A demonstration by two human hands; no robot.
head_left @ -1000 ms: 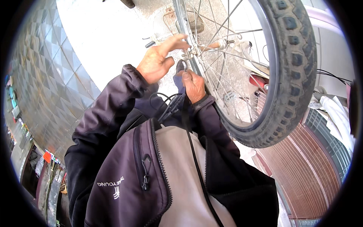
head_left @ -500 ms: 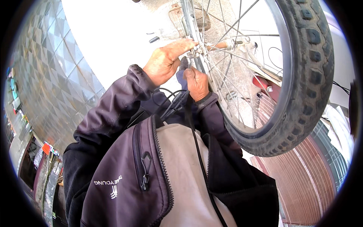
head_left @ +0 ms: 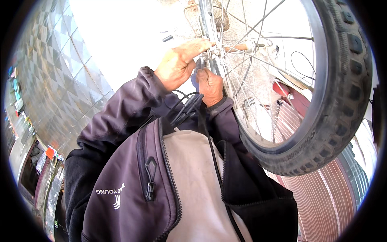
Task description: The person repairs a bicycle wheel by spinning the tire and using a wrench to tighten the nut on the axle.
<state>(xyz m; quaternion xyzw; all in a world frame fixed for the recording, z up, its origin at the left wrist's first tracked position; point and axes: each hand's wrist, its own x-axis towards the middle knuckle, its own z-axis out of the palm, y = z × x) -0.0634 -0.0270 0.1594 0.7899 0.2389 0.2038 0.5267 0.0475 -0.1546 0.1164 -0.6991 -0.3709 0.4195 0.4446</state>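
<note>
A bicycle wheel (head_left: 342, 86) with a black knobbly tyre and thin metal spokes stands upright at my right. My left hand (head_left: 174, 66) reaches to the axle end at the hub (head_left: 217, 50). Its forefinger lies straight with the tip against the metal there, and the remaining fingers are mostly hidden. Just below, my right hand (head_left: 211, 86) is closed, thumb up, round a dark blue-grey handle (head_left: 199, 66) that points toward the axle end. The handle's other end is too small and overlapped to make out.
Black cables (head_left: 187, 105) bunch between my forearms and jacket. Beyond the hub lies a wire mesh basket (head_left: 221, 18). Brown ribbed panels (head_left: 322, 197) lie at the lower right, with a red object (head_left: 290, 94) behind the spokes. Grey patterned tiles (head_left: 60, 76) cover the left side.
In the picture the wheel has shifted slightly right and downward, and the basket upward. Both hands keep nearly the same places at the hub.
</note>
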